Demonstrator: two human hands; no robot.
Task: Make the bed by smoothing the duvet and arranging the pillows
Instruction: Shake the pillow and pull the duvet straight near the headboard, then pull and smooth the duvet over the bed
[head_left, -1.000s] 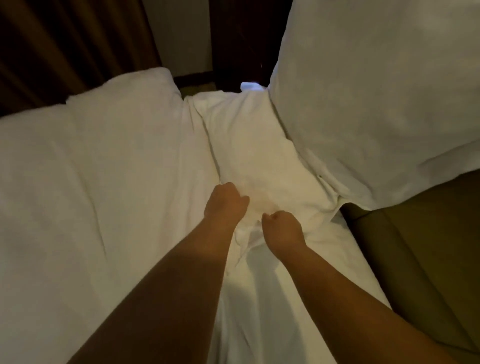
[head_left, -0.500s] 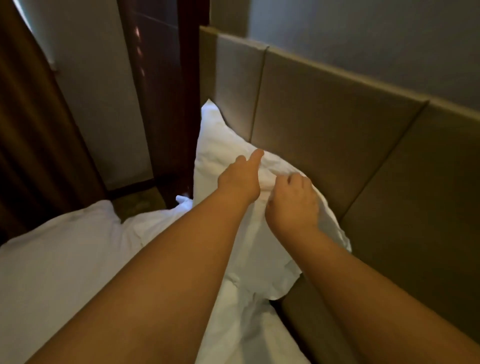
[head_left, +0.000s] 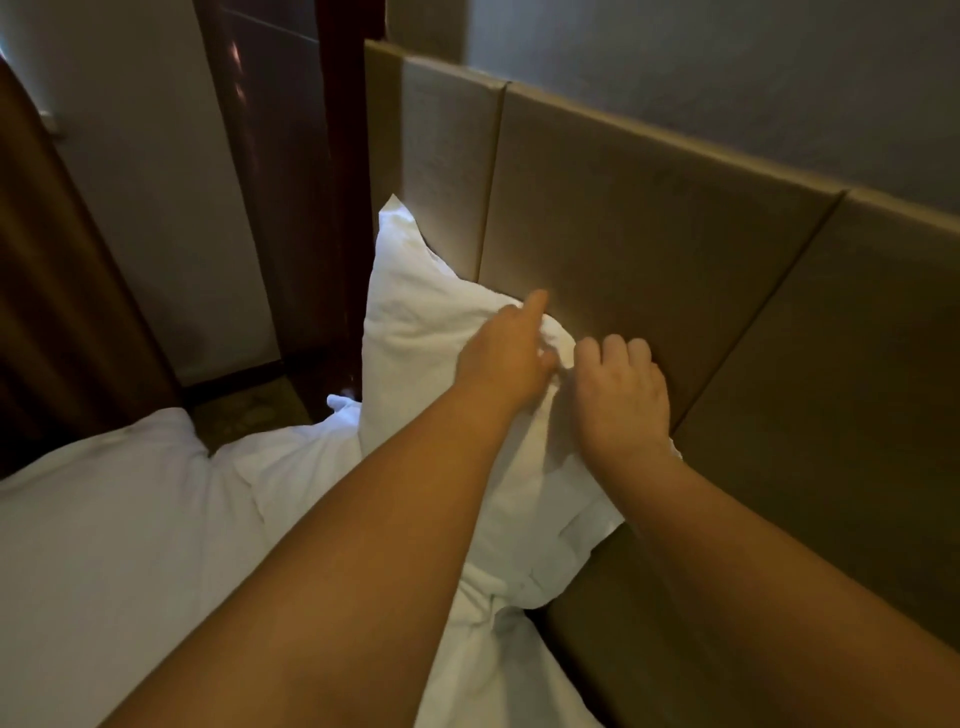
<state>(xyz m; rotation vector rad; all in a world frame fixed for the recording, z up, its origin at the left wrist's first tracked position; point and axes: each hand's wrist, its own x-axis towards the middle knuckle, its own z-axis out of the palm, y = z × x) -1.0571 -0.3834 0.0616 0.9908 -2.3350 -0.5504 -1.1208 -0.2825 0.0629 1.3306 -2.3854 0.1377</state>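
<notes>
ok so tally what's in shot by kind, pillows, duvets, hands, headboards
pillow: 1
duvet: 1
hands: 2, the left hand and the right hand, both gripping the pillow
headboard: 1
total: 5

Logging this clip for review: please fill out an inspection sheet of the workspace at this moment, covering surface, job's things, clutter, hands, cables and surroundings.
Surface: white sheet on the bed, creased below the pillow.
Job's things: pillow stands on end, leaning against the headboard; duvet lies to the left, puffy.
Clutter: nothing seen.
Grippers: left hand and right hand both grip the pillow's upper edge, close together.
Cables: nothing seen.
Surroundings: padded headboard, brown curtain, dark wooden panel, carpet beyond the bed.
</notes>
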